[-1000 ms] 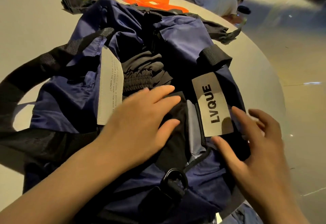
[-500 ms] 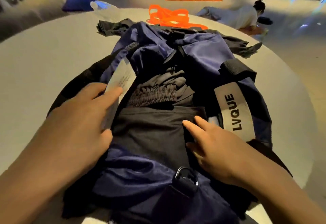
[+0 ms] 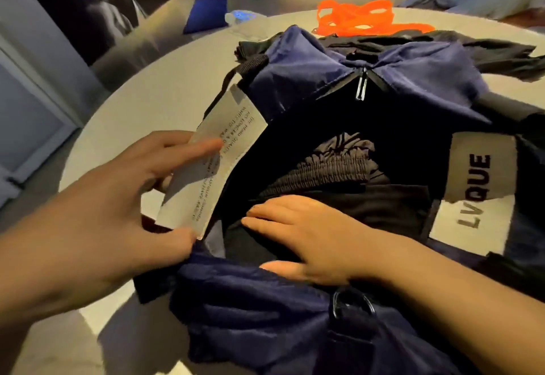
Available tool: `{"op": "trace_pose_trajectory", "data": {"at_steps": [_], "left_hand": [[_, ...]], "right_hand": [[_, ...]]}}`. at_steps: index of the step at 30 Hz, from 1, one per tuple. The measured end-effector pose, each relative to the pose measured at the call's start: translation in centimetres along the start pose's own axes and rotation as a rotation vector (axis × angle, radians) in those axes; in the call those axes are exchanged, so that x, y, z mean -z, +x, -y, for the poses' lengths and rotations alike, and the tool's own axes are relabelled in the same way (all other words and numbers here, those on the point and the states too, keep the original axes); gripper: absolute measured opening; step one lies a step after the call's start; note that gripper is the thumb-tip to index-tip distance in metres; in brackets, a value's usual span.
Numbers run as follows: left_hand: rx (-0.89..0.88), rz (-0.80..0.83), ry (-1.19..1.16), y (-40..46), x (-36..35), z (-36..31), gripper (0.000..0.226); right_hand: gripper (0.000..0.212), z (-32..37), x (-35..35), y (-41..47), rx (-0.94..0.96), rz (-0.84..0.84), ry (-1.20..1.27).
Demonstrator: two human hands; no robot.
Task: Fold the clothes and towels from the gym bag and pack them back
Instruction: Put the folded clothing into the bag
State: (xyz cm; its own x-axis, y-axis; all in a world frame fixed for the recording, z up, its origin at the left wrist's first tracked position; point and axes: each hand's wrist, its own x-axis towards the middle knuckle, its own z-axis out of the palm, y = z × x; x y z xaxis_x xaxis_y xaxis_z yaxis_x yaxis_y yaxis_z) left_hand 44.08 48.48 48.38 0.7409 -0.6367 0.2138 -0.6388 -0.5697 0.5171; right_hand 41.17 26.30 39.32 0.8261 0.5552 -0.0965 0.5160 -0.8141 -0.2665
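My right hand lies flat inside the open mouth of the navy gym bag, fingers straight and pressing on the folded black garment beneath them; I judge I am bedding it down so it sits low and leaves room above. My left hand is at the bag's left lip, its thumb and fingers pinching the pale printed label panel and drawing that side outward, which keeps the opening wide for the pressing hand. Just beyond my right fingertips a second dark piece with a gathered elastic waistband is already packed, touching the garment I press. To the right of those fingers the other pale panel, lettered LVQUE, folds over the bag's right rim. Farther past my fingers the zipper pull hangs at the far end of the opening, not yet drawn. Beyond the bag, more black clothing lies loose on the round table, apparently unfolded, with an orange strap behind it.
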Motion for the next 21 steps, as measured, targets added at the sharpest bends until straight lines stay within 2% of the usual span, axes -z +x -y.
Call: {"op": "trace_pose_trajectory", "data": {"at_steps": [5, 11, 16, 19, 21], "left_hand": [[0.088, 0.060, -0.084, -1.0, 0.7, 0.2, 0.076], [0.112, 0.076, 0.090, -1.8, 2.4, -0.3, 0.078], [0.160, 0.143, 0.132, -2.1, 2.7, -1.0, 0.082], [0.186, 0.171, 0.343, -2.1, 1.1, -1.7, 0.074], [0.124, 0.249, 0.563, -2.0, -0.1, -1.7, 0.074]], "right_hand": [[0.087, 1.1, -1.6, 0.3, -0.093, -0.123, -0.019], [0.099, 3.8, -2.3, 1.4, -0.260, -0.195, 0.020], [0.090, 4.8, -2.2, 2.6, -0.308, -0.198, 0.023], [0.077, 4.6, -1.9, 2.9, -0.291, -0.251, 0.002], [0.069, 4.4, -1.6, 2.9, -0.257, -0.277, -0.012]]}}
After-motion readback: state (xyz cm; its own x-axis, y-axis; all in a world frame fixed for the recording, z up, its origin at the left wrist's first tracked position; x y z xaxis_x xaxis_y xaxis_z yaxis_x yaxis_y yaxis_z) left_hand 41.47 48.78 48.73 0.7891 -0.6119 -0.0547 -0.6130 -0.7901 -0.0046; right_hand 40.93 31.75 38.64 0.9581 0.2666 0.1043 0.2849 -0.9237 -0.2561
